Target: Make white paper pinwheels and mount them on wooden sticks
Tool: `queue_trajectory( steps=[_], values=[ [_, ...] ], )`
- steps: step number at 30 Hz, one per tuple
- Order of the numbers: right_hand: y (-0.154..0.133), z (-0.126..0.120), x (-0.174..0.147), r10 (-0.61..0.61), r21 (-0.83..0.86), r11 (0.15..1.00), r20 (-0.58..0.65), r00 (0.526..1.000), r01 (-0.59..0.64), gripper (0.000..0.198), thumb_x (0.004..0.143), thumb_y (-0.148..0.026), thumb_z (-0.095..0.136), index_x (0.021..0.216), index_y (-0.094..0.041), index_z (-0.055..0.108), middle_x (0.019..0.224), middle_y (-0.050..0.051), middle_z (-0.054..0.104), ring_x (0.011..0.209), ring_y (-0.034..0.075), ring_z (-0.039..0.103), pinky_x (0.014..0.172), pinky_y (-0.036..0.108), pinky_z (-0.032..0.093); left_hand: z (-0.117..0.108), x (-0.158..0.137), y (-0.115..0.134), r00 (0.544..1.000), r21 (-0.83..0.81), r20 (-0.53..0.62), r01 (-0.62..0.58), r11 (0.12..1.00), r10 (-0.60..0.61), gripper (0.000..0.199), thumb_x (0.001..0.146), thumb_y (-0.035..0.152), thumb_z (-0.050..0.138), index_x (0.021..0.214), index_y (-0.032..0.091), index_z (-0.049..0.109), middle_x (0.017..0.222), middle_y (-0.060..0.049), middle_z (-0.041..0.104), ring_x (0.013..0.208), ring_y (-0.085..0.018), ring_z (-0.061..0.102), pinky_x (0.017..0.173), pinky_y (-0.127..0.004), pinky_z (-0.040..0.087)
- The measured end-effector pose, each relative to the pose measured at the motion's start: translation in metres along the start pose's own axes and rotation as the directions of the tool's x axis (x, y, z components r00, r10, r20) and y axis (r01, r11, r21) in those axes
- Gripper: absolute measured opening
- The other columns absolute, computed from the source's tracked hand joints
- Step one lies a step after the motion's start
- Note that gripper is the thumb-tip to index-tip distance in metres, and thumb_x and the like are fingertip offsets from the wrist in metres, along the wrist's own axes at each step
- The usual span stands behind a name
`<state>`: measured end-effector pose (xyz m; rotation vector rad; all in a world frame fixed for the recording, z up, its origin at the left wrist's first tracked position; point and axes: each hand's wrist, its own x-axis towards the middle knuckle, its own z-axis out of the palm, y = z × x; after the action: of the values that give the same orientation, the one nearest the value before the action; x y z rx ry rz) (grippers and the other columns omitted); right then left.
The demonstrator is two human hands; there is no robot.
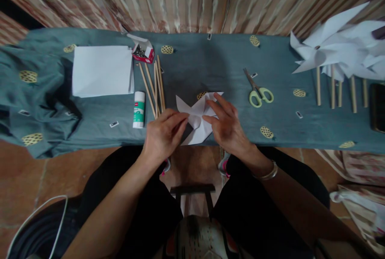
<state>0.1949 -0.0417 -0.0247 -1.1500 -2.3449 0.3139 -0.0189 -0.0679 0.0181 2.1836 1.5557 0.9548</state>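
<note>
Head view: one folded-paper pinwheel (197, 108) at frame centre.
Left hand (164, 134) pinches its edge; right hand (228, 124) lies spread upon it. Left of centre: five slim wooden sticks (155, 86), one cylindrical glue tube (138, 110), one red box (147, 59), one smooth paper stack (102, 70). Right of centre: one green-handled scissors (256, 87); upper right, white finished wheels (339, 48), five round handles (333, 90) showing.

Right hand (228, 124) hides part of pinwheel (197, 108); dark object (379, 106) cut off, right edge.
</note>
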Motion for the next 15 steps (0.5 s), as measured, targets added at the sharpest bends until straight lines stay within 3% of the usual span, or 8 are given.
queue_trajectory(
  steps=[7, 15],
  values=[
    [0.007, -0.016, -0.008, 0.029, 0.047, 0.999, -0.075, 0.997, -0.026, 0.04, 0.091, -0.009, 0.041, 0.118, -0.029, 0.062, 0.145, 0.002, 0.05, 0.144, 0.027, 0.034, 0.108, 0.059, 0.041, -0.004, 0.01, -0.011, 0.996, 0.027, -0.026, 0.085, 0.996, -0.084, 0.021, 0.092, 0.026, 0.055, 0.098, 0.017, 0.072, 0.089, -0.004, 0.07, 0.073, -0.012, 0.065, 0.068, -0.022, 0.052],
    [0.007, -0.018, -0.009, 0.022, 0.049, 0.999, -0.07, 0.997, -0.018, 0.037, 0.09, -0.01, 0.045, 0.118, -0.028, 0.062, 0.145, 0.004, 0.051, 0.143, 0.028, 0.035, 0.109, 0.059, 0.039, 0.007, 0.004, 0.002, 0.999, -0.057, -0.01, -0.045, 0.997, 0.045, 0.02, 0.092, 0.027, 0.057, 0.1, 0.014, 0.07, 0.09, -0.005, 0.069, 0.074, -0.012, 0.066, 0.066, -0.021, 0.053]
  ],
)
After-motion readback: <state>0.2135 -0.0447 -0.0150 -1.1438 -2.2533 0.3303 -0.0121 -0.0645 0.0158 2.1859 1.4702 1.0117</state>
